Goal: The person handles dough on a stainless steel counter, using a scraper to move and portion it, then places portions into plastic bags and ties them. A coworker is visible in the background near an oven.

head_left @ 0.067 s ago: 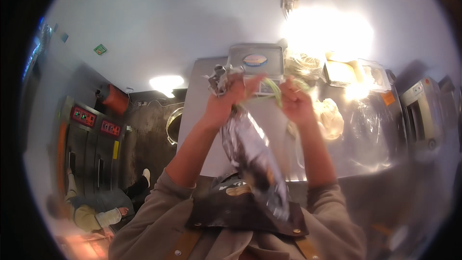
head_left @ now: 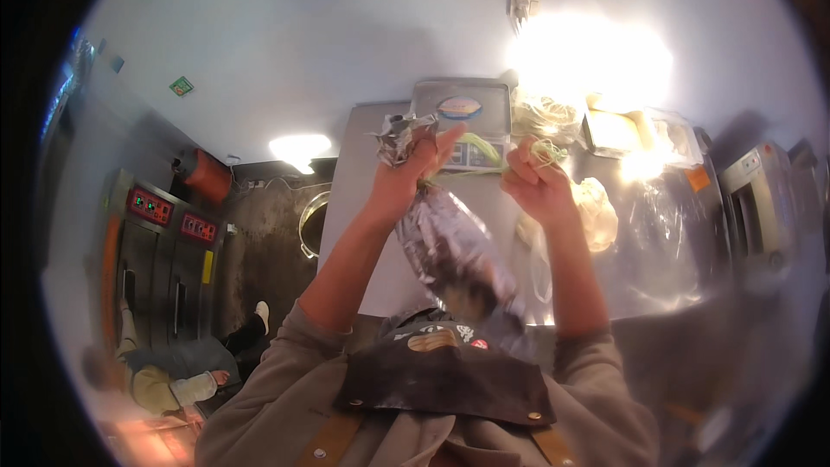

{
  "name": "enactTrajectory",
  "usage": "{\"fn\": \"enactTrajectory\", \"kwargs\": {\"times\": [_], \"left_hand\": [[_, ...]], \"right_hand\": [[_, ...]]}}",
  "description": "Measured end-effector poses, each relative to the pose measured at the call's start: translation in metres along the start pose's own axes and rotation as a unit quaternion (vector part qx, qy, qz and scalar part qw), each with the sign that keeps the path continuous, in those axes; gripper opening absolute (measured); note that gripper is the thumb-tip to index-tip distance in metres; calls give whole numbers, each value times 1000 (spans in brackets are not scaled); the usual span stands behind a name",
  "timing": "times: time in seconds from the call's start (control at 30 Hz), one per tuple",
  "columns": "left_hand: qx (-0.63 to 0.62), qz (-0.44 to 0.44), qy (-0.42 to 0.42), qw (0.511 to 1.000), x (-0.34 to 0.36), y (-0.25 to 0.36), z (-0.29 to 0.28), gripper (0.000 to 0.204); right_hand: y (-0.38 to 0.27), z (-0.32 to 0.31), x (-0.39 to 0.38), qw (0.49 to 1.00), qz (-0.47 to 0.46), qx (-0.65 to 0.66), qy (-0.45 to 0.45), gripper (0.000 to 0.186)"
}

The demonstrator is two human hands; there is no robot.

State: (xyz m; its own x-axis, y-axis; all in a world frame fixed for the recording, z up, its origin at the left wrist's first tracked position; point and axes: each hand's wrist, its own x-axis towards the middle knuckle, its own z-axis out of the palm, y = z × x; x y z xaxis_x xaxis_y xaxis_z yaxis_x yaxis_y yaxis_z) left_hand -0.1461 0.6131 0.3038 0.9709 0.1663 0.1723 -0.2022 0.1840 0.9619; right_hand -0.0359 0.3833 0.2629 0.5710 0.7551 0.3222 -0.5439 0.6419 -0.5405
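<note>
In front of my chest a silver foil bag [head_left: 454, 246] hangs from my left hand [head_left: 408, 180]. Its neck is bunched in that closed hand, and the crumpled top [head_left: 399, 138] sticks out above the fist. The bag's lower end swings near my apron and is blurred; dark contents show through faintly. Pale green string [head_left: 471, 174] runs from the bag's neck across to my right hand [head_left: 534, 180]. That hand is closed on the string, with a small tangle of it around the fingers.
Under my hands is a metal table [head_left: 361, 173]. On it stand a steel-topped scale [head_left: 475, 118], a heap of pale string [head_left: 543, 117], an open box [head_left: 616, 131] and a whitish plastic bag [head_left: 596, 212]. A machine [head_left: 756, 199] stands right. Lower left is another person [head_left: 177, 380].
The bag's lower end has swung up and shortened in view. My right hand has shifted slightly right, and the string has drawn into a longer, thinner span between my hands.
</note>
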Motion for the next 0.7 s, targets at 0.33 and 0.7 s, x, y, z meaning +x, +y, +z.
{"fn": "enactTrajectory", "kwargs": {"times": [0.33, 0.7], "left_hand": [[-203, -104, 220, 948, 32, -68, 17, 52], [-600, -27, -218, 770, 33, -103, -26, 59]], "right_hand": [[66, 42, 0, 909, -170, -360, 127, 3], [144, 78, -43, 964, -184, -28, 191, 10]]}}
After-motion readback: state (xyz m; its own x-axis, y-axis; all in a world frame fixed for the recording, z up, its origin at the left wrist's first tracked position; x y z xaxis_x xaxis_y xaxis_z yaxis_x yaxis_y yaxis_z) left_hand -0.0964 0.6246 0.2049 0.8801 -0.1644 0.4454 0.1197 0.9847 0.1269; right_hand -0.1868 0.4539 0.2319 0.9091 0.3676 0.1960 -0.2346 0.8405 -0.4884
